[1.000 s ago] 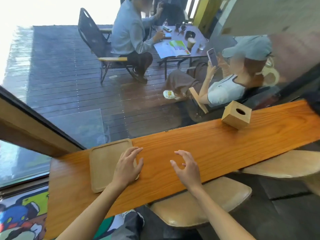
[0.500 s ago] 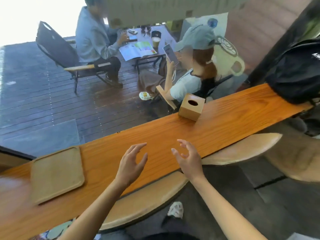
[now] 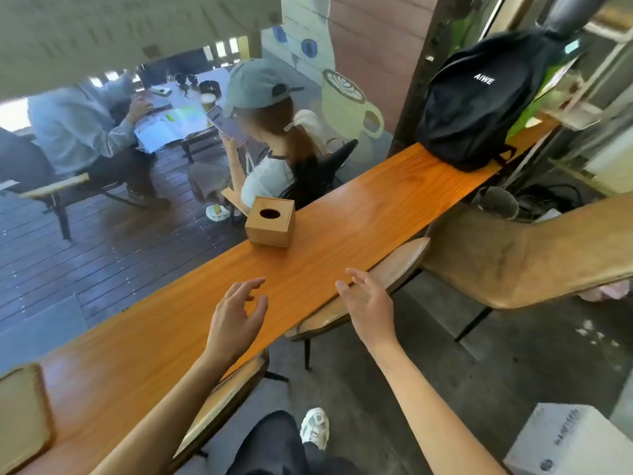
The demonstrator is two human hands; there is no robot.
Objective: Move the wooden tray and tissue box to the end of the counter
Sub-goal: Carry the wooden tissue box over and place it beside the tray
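Note:
A cube-shaped wooden tissue box [image 3: 270, 225] with a dark oval hole on top stands on the long orange wooden counter [image 3: 359, 214], near its window-side edge. The flat wooden tray [image 3: 20, 416] lies at the counter's far left, partly cut off by the frame edge. My left hand [image 3: 236, 320] hovers over the counter with fingers spread, a short way in front of the box. My right hand [image 3: 368, 303] is over the counter's near edge, fingers apart, holding nothing. Neither hand touches the box.
A black backpack [image 3: 479, 97] sits on the counter's right end. Tan padded chairs [image 3: 387, 269] are tucked under the near edge, with a larger one [image 3: 513, 255] on the right. Behind the glass, two people sit at a table on a dark deck.
The view has swung right along the counter. The tray has slid to the left frame edge and the tissue box is now closer ahead of both hands. Both hands stay empty.

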